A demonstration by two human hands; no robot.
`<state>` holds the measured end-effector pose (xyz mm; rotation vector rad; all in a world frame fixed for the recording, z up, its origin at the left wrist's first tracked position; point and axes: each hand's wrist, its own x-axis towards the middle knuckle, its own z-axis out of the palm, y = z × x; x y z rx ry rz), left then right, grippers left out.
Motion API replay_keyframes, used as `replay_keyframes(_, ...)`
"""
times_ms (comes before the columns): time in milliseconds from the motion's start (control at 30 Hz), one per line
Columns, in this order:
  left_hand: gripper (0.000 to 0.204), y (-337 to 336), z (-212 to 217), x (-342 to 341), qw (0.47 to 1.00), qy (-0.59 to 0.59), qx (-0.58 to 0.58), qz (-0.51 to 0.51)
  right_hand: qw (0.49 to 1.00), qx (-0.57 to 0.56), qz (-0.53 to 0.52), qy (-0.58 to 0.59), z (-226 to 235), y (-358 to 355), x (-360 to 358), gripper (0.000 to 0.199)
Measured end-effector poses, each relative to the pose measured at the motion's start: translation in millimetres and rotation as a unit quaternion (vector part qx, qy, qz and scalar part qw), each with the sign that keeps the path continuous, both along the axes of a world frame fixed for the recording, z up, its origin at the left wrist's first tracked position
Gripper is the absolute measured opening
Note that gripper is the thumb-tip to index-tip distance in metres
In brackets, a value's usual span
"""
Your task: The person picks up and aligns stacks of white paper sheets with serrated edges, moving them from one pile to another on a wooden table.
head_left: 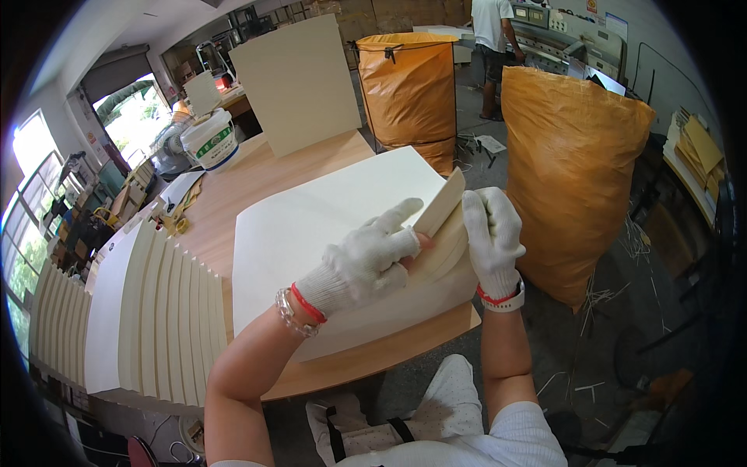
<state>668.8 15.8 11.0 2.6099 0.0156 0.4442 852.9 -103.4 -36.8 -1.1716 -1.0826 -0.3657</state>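
Observation:
A thick stack of large cream paper sheets point(311, 226) lies on a wooden table point(257, 175). Both my hands wear white knit gloves. My right hand point(492, 237) grips the stack's right corner and bends a bundle of sheets point(440, 208) upward. My left hand point(366, 257) has its fingers tucked under the lifted sheets, index finger stretched out over the paper, thumb bare at the tip.
Fanned piles of cream paper point(148, 311) lie at the left. A white bucket point(210, 140) and an upright cream board point(299, 82) stand at the table's far end. Two full orange sacks point(572, 156) point(406, 86) stand right and behind. A person point(492, 47) works at a machine beyond.

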Motion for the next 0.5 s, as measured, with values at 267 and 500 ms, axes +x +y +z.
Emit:
replay_keyframes(267, 0.041, -13, 1, -1, 0.997, -0.041, -0.006, 0.058, 0.998, 0.047, -0.012, -0.034, -3, 3, -1, 0.023)
replay_keyframes(500, 0.036, -13, 4, -3, 0.996, -0.051, -0.058, 0.044, 0.999, 0.009, 0.035, 0.001, -2, -3, 1, 0.022)
